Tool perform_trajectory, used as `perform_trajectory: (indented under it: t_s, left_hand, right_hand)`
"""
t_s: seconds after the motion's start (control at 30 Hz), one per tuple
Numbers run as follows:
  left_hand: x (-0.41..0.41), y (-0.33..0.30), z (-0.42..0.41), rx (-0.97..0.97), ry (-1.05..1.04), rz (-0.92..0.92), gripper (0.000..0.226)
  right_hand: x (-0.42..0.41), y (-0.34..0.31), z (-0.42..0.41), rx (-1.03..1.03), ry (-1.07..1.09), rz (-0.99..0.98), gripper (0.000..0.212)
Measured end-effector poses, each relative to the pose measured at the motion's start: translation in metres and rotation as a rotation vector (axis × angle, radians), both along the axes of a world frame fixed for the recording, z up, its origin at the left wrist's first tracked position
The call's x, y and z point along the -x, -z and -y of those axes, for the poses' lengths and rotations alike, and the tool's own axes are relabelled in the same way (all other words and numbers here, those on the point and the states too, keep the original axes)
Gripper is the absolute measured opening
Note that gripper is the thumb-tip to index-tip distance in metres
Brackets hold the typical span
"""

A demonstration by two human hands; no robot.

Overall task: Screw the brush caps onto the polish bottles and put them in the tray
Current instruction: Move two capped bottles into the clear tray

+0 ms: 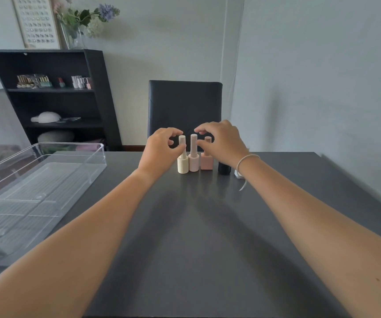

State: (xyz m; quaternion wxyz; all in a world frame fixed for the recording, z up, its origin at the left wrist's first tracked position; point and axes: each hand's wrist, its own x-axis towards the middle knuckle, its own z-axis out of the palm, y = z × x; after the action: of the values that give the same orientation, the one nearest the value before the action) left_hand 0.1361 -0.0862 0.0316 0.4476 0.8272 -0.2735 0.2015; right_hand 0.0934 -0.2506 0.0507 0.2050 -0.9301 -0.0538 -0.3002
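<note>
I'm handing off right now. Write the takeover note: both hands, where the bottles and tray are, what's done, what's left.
Left hand: fingers curled at the cap of the cream bottle; a firm grip is not clear.
Right hand: curled over the pale pink bottle and peach bottle; contact unclear.
Bottles: three stand capped in a row at the table's far edge; a black bottle sits behind the right wrist, its cap hidden.
Clear tray, at left, holds no bottles.
Done: caps on three; tightness unknown.
Left: tighten caps, check the black one, move all into the tray.
</note>
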Motion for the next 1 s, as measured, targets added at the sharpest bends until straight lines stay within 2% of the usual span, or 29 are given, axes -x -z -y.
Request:
perform_trajectory:
  t_s: [0.43,0.73,1.0]
  left_hand:
    - [-0.011,0.002,0.005,0.166,0.057,-0.056,0.006]
    - [-0.011,-0.003,-0.011,0.187,-0.001,-0.018,0.006]
    - [-0.012,-0.049,-0.069,0.18,-0.098,0.099,0.006]
  right_hand:
    - [-0.016,0.004,-0.012,-0.022,0.019,0.04,0.007]
    - [-0.012,-0.002,-0.026,-0.051,0.015,0.035,0.009]
    - [-0.01,-0.034,-0.072,-0.132,-0.047,0.09,0.01]
